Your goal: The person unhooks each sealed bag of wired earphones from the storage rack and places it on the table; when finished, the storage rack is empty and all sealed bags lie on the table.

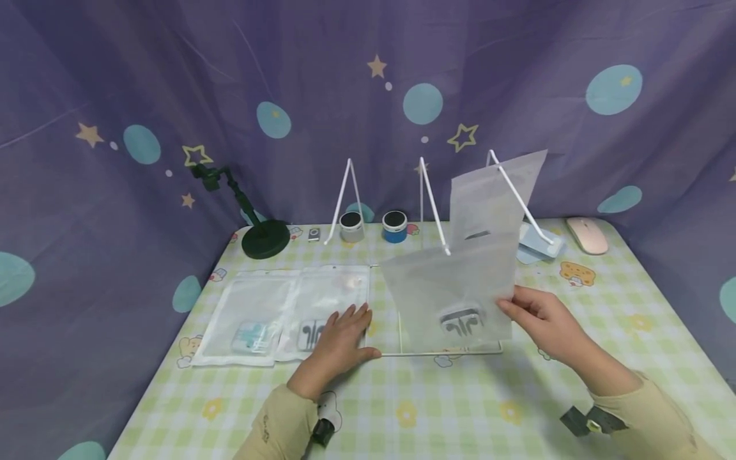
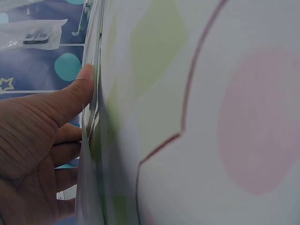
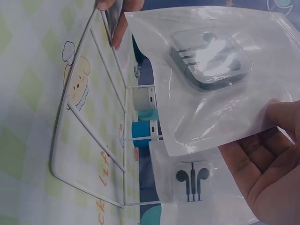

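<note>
My right hand (image 1: 543, 319) pinches the right edge of a translucent zip bag (image 1: 422, 287) between thumb and fingers. Inside the bag lies a clear case of wired earphones (image 1: 462, 323). The bag is raised over the base of a white wire rack (image 1: 451, 353), its top overlapping the tip of the middle prong (image 1: 435, 207). Behind it, a second bag (image 1: 494, 191) with earphones hangs on the right prong. My left hand (image 1: 342, 335) rests, fingers extended, on a flat bag (image 1: 330, 287) of earphones, thumb at the rack's front left corner.
Another bag (image 1: 259, 291) with a light blue item lies at the left. Along the back stand a dark green lamp-like stand (image 1: 266, 239), a small grey device (image 1: 314, 234), a grey speaker (image 1: 352, 229), a blue speaker (image 1: 394, 229), light blue packets (image 1: 540, 243) and a pink mouse (image 1: 588, 235).
</note>
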A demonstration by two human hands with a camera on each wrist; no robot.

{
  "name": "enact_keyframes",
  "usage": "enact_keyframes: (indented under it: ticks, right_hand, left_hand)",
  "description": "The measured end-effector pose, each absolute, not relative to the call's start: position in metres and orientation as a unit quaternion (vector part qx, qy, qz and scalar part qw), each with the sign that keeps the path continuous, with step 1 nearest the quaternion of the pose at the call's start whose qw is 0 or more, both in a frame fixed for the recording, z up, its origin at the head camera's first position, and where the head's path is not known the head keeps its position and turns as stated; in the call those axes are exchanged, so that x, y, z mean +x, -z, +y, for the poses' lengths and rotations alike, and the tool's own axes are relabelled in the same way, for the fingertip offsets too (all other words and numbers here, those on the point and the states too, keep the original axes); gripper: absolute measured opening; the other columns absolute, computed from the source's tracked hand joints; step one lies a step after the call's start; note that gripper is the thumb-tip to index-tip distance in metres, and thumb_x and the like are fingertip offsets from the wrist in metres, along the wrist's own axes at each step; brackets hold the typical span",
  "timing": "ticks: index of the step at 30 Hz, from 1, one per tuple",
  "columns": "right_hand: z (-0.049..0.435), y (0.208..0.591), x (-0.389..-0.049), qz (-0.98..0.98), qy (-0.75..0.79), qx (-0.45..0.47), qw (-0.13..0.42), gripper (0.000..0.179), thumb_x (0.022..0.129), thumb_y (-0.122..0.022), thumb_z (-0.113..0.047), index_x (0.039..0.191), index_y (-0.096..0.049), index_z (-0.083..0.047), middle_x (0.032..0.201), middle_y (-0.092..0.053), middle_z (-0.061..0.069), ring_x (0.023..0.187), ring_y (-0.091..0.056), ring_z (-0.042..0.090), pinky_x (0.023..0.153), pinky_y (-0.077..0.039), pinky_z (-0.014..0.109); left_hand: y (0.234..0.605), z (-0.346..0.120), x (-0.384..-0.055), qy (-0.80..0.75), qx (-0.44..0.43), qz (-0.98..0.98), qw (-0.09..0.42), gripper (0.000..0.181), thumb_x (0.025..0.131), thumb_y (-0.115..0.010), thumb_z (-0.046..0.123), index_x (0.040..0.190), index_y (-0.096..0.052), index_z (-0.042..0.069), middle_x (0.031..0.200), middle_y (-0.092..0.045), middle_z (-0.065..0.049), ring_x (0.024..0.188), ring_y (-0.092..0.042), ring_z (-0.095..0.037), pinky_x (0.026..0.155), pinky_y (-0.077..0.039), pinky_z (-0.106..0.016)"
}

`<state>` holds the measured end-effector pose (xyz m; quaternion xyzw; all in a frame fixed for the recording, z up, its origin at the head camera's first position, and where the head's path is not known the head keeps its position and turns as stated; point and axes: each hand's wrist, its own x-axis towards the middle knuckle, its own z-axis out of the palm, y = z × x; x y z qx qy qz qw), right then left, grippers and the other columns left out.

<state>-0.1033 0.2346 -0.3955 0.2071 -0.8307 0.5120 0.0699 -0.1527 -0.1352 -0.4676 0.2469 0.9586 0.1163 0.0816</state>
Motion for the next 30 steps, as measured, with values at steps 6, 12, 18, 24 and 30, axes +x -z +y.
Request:
enact_keyframes:
  ticks: [6, 12, 18, 24, 30]
  right_hand:
    - [0.234, 0.388, -0.093, -0.827, -0.522, 0.195, 0.078, 0.021, 0.098, -0.056, -0.001, 0.113, -0.070, -0.006, 0.089, -0.067, -0.004, 0.042, -0.037, 0.010, 0.043, -0.039, 0.027]
    - [0.237, 0.378, -0.083, -0.823, -0.530, 0.178, 0.100, 0.019, 0.097, -0.056, 0.001, 0.106, -0.069, -0.008, 0.078, -0.060, -0.006, 0.051, -0.046, 0.011, 0.042, -0.042, 0.026]
    - [0.250, 0.366, -0.078, -0.829, -0.509, 0.162, 0.167, 0.021, 0.093, -0.057, 0.010, 0.099, -0.069, -0.006, 0.078, -0.067, -0.007, 0.062, -0.056, 0.006, 0.057, -0.043, 0.019]
    - [0.279, 0.356, -0.072, -0.799, -0.547, 0.124, 0.217, 0.022, 0.092, -0.055, 0.014, 0.104, -0.069, 0.002, 0.085, -0.070, -0.008, 0.078, -0.063, 0.002, 0.071, -0.047, 0.011]
    - [0.313, 0.349, -0.073, -0.683, -0.661, 0.185, 0.249, 0.018, 0.096, -0.046, 0.014, 0.106, -0.061, 0.016, 0.097, -0.070, 0.003, 0.091, -0.063, 0.010, 0.079, -0.049, 0.014]
  left_hand:
    - [0.469, -0.136, -0.153, -0.123, 0.244, 0.958, 0.087, 0.086, 0.083, -0.071, 0.053, 0.148, -0.041, 0.005, 0.156, -0.032, -0.012, 0.143, -0.027, -0.036, 0.112, -0.020, -0.060]
    - [0.472, -0.137, -0.154, -0.120, 0.242, 0.959, 0.085, 0.087, 0.083, -0.070, 0.054, 0.148, -0.041, 0.006, 0.156, -0.031, -0.011, 0.143, -0.027, -0.036, 0.112, -0.020, -0.060]
    - [0.473, -0.137, -0.154, -0.121, 0.243, 0.959, 0.080, 0.087, 0.082, -0.071, 0.053, 0.148, -0.041, 0.005, 0.156, -0.032, -0.012, 0.143, -0.028, -0.036, 0.112, -0.021, -0.060]
    - [0.471, -0.136, -0.153, -0.120, 0.245, 0.959, 0.075, 0.088, 0.081, -0.072, 0.053, 0.147, -0.042, 0.005, 0.155, -0.033, -0.012, 0.142, -0.029, -0.036, 0.111, -0.022, -0.060]
    - [0.471, -0.136, -0.154, -0.123, 0.244, 0.959, 0.077, 0.088, 0.081, -0.072, 0.053, 0.148, -0.041, 0.004, 0.156, -0.032, -0.012, 0.143, -0.028, -0.036, 0.112, -0.021, -0.060]
